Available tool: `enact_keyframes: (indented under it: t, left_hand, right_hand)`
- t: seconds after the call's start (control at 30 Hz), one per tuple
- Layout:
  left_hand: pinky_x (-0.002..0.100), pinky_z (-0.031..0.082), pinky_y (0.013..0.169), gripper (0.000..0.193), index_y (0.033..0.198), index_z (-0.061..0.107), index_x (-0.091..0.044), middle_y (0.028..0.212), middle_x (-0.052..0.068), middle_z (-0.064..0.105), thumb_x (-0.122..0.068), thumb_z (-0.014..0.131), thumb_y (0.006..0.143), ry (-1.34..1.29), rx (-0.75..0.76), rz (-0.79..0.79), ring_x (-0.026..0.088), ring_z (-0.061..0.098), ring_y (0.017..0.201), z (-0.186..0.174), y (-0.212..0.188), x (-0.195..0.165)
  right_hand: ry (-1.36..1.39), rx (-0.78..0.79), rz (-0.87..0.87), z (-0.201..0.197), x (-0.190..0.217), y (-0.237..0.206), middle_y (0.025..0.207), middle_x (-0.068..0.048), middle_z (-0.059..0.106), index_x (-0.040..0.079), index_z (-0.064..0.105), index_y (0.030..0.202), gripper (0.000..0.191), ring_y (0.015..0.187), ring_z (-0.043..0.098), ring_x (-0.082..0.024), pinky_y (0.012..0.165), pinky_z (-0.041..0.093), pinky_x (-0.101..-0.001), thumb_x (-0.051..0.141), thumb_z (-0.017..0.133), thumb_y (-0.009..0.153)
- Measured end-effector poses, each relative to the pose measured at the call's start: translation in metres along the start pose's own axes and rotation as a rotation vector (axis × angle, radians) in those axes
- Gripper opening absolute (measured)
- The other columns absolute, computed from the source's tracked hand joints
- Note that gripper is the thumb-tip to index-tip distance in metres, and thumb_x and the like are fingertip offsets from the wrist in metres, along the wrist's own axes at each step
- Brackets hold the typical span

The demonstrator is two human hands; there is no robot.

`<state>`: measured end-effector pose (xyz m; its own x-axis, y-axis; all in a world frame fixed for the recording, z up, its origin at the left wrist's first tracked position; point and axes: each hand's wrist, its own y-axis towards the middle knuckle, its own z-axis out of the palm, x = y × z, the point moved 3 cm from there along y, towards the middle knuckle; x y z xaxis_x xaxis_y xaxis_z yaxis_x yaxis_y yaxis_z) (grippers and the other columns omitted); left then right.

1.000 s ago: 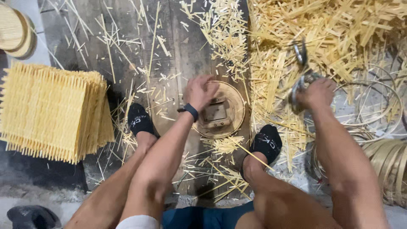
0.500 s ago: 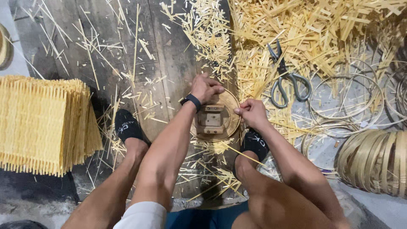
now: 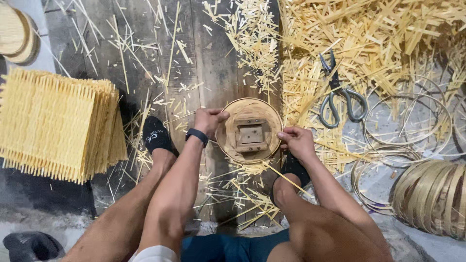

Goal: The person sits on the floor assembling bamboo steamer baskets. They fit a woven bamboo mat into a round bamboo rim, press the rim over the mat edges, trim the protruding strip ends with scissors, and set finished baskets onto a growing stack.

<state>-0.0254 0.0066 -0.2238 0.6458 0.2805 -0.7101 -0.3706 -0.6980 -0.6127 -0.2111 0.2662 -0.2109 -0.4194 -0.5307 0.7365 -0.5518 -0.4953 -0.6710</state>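
Down on the floor, in our one head view, we have both hands on a round wooden form (image 3: 249, 131) with a small square block (image 3: 251, 135) at its centre, set between our feet on the dark planks (image 3: 213, 63). Our left hand (image 3: 208, 121) is curled over the form's left rim, fingers closed on the edge; our right hand (image 3: 297, 142) pinches the right rim with fingers bent, and we cannot tell whether anything thin lies under them. As we judge it, the risk is the form slipping or turning, since it sits on loose slivers (image 3: 245, 168) rather than bare wood, and a thin rim may spring free of so light a grip. Long splinters (image 3: 286, 178) lie against our right foot and could jab it. Around us, scissors (image 3: 337, 94) lie just right of the form on a heap of straw-coloured offcuts (image 3: 388, 43); thin hoops (image 3: 407, 121) and a coil of flat strips (image 3: 432, 196) crowd the right side. A stack of woven slat mats (image 3: 53, 123) stands well apart on the left, with round discs (image 3: 17, 34) beyond.
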Motion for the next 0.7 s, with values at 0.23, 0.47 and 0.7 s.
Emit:
enact_keyframes:
  t: [0.23,0.47,0.7]
  left_hand:
    - [0.033,0.056,0.073,0.032,0.092,0.084,-0.007,0.078,0.009,0.076,-0.024,0.093,0.067,0.306,-0.182,-0.061,0.022,0.074,0.071,-0.002,-0.002,-0.026]
    - [0.041,0.06,0.071,0.029,0.126,0.059,-0.013,0.113,0.008,0.071,-0.022,0.06,0.098,-0.778,0.346,-0.336,0.022,0.071,0.094,0.028,-0.085,0.045]
    - [0.038,0.057,0.069,0.029,0.121,0.065,-0.005,0.107,0.009,0.074,-0.027,0.059,0.104,-0.629,0.163,-0.343,0.023,0.068,0.086,0.051,-0.098,0.075]
  right_hand:
    - [0.023,-0.059,0.007,0.002,-0.003,0.0,0.079,-0.009,0.072,-0.004,0.075,0.094,0.017,0.062,0.065,-0.014,0.054,0.053,-0.0263,0.012,0.08,0.09]
    - [0.301,0.208,0.281,0.001,-0.02,-0.025,0.088,-0.013,0.076,-0.006,0.071,0.102,0.02,0.071,0.076,-0.023,0.063,0.066,-0.0354,0.01,0.069,0.09]
    - [-0.008,-0.025,0.291,0.017,-0.034,-0.022,0.076,-0.019,0.073,-0.007,0.072,0.103,0.021,0.059,0.071,-0.028,0.05,0.059,-0.0367,0.012,0.07,0.095]
